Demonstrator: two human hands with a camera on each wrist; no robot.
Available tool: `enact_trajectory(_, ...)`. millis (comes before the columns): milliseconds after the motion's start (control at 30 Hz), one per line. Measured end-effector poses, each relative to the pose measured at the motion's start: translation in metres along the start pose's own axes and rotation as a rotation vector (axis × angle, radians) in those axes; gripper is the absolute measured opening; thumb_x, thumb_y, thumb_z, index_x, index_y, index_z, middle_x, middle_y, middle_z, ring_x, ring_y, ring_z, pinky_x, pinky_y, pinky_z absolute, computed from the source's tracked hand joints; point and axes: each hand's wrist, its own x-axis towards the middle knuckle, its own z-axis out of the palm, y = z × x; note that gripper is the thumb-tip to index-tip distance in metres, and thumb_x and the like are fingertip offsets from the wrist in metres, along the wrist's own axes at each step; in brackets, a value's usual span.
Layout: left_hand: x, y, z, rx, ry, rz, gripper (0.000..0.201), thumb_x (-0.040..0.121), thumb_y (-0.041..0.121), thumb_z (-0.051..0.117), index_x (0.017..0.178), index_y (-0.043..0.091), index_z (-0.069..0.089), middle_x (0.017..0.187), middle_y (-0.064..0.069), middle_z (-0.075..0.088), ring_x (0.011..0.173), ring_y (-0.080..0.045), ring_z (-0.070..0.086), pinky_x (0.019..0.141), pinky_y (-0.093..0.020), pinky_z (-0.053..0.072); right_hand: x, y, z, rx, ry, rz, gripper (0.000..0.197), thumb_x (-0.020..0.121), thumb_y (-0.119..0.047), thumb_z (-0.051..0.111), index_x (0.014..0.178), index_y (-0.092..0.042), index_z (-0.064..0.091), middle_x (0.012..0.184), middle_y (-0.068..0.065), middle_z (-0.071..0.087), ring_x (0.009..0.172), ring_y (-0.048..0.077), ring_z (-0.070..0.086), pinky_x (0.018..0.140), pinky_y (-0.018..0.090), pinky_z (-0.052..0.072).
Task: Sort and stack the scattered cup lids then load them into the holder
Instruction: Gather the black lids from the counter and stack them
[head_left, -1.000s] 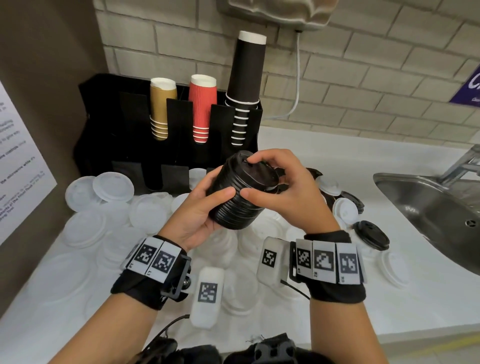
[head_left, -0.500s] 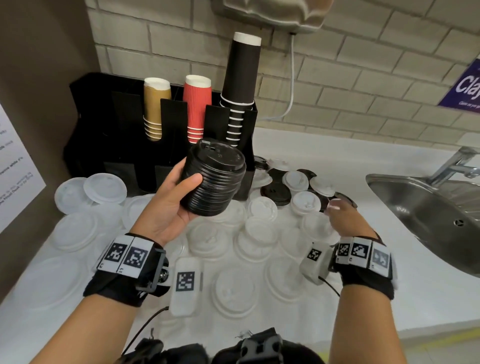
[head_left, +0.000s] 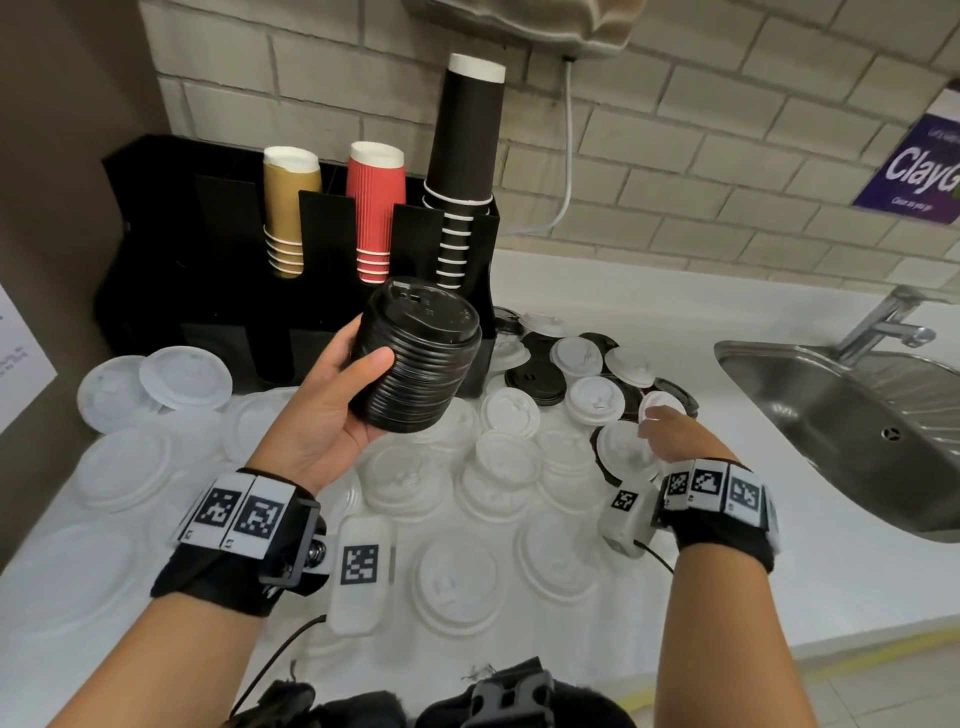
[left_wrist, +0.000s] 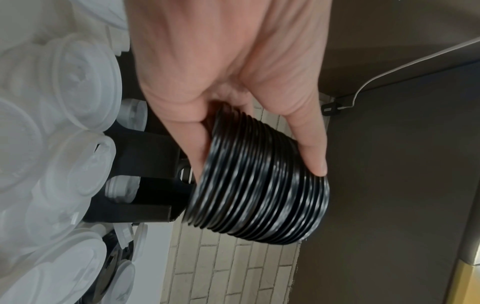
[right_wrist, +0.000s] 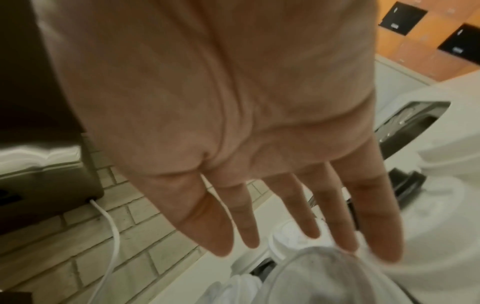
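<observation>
right hand (head_left: 670, 434) left black lid stack (head_left: 415, 364), fingers straight over white lids (head_left: 621, 449); left hand (head_left: 332, 410) grip clamps stack.

Holder (head_left: 218, 291) behind scattered lids (head_left: 452, 577), sink (head_left: 841, 410) right, cups (head_left: 375, 208) in holder

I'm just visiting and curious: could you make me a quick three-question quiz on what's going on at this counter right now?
1. True or false: the left hand holds a stack of white lids.
2. Which cups stand tallest in the cup holder? A) gold B) red C) black
3. Fill in: the right hand, fingers straight, reaches over loose lids beside the ____.

Key:
1. False; it grips the stack of black lids.
2. C, the black cups.
3. Sink.
</observation>
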Motion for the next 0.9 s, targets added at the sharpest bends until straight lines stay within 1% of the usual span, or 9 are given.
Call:
enact_trajectory(67,0.000,0.001,0.000,0.005,0.004,0.001,0.076,0.072,0.029,0.071,0.142,0.020,0.046,0.128,-0.005,0.065,0.116,-0.023,0.064,0.078,-0.035,0.058,0.002,-0.001,0.000,0.021,0.023,-0.031,0.048,0.098,-0.016,0.046,0.145,-0.017,0.038,0.137,0.013,0.046,0.122,0.032,0.047,0.105,0.038,0.037)
enact_trajectory(133,0.001,0.000,0.001,0.004,-0.005,0.003,0.072,0.074,0.027,0.070,0.142,0.020,0.046,0.127,-0.005,0.066,0.115,-0.023,0.064,0.078,-0.035,0.058,0.002,-0.002,0.001,-0.001,0.033,-0.044,0.054,0.093,-0.022,0.055,0.144,-0.022,0.038,0.127,0.012,0.049,0.107,0.028,0.050,0.096,0.037,0.044)
enact_trajectory(200,0.001,-0.001,0.001,0.000,-0.004,-0.002,0.070,0.075,0.027,0.069,0.141,0.020,0.047,0.125,-0.004,0.067,0.114,-0.023,0.065,0.077,-0.036,0.058,0.000,-0.004,0.001,-0.162,0.034,-0.054,0.065,0.087,-0.029,0.064,0.145,-0.027,0.035,0.139,0.013,0.043,0.116,0.030,0.048,0.086,0.033,0.039)
enact_trajectory(267,0.001,-0.002,0.001,-0.004,-0.001,-0.004,0.063,0.080,0.024,0.065,0.141,0.020,0.048,0.123,-0.003,0.068,0.114,-0.023,0.065,0.077,-0.037,0.059,-0.003,-0.007,0.005,-0.303,0.025,-0.065,0.071,0.082,-0.030,0.071,0.144,-0.030,0.035,0.142,0.014,0.038,0.126,0.032,0.045,0.085,0.034,0.038)
enact_trajectory(433,0.001,-0.002,0.002,0.003,-0.002,-0.017,0.074,0.072,0.028,0.072,0.141,0.020,0.047,0.127,-0.005,0.065,0.115,-0.024,0.065,0.077,-0.038,0.059,-0.009,-0.011,0.022,-0.504,0.103,-0.117,0.066,0.080,-0.021,0.071,0.138,-0.026,0.039,0.129,0.016,0.043,0.116,0.036,0.050,0.088,0.038,0.044)
enact_trajectory(567,0.002,-0.001,0.000,-0.007,0.013,-0.024,0.077,0.066,0.030,0.075,0.138,0.022,0.050,0.124,-0.003,0.068,0.113,-0.023,0.066,0.076,-0.037,0.059,-0.006,-0.014,0.013,-0.424,0.118,-0.133,0.060,0.083,-0.027,0.068,0.136,-0.027,0.041,0.131,0.015,0.045,0.120,0.034,0.048,0.095,0.041,0.044)
enact_trajectory(733,0.002,-0.002,-0.002,-0.011,0.012,-0.032,0.072,0.067,0.030,0.075,0.135,0.023,0.052,0.121,-0.002,0.069,0.111,-0.021,0.067,0.076,-0.035,0.059,-0.005,-0.033,-0.004,-0.190,-0.037,-0.229,0.071,0.078,-0.033,0.069,0.139,-0.042,0.033,0.125,0.002,0.053,0.094,0.022,0.056,0.075,0.030,0.043)
enact_trajectory(833,0.001,-0.003,-0.003,-0.011,0.007,-0.032,0.069,0.068,0.029,0.074,0.133,0.024,0.054,0.122,-0.001,0.069,0.112,-0.021,0.067,0.076,-0.034,0.058,-0.001,-0.033,0.001,-0.324,0.038,-0.168,0.071,0.080,-0.033,0.068,0.143,-0.030,0.035,0.132,0.007,0.053,0.114,0.027,0.054,0.093,0.036,0.045)
enact_trajectory(900,0.001,-0.002,-0.004,-0.009,0.003,-0.032,0.069,0.067,0.029,0.074,0.133,0.025,0.054,0.123,-0.002,0.068,0.112,-0.021,0.066,0.076,-0.034,0.058,0.001,-0.025,0.010,-0.408,0.091,-0.125,0.067,0.082,-0.030,0.067,0.142,-0.021,0.040,0.133,0.011,0.052,0.120,0.030,0.051,0.091,0.032,0.042)
